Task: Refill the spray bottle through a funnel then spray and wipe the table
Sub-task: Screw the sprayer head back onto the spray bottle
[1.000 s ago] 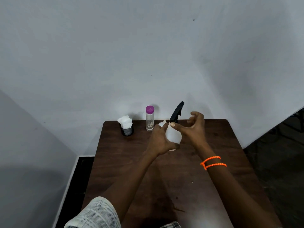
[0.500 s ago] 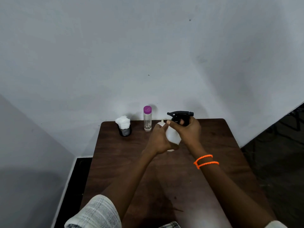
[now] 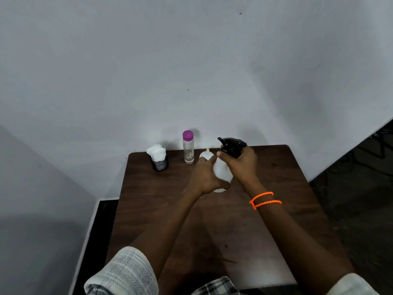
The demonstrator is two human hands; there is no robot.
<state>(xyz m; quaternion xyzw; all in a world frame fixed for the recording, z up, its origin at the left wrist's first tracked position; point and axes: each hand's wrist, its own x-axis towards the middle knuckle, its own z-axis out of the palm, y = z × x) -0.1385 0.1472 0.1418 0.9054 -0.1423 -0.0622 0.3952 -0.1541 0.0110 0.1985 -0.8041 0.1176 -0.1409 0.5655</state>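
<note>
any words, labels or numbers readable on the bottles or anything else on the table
None can be read.
clear bottle with purple cap: faint marks low on its wall, too small and blurred to read.
white spray bottle: plain where it shows; the left hand and right hand cover part of it.
black spray head: no print visible.
dark cup of tissues: no print visible.
</note>
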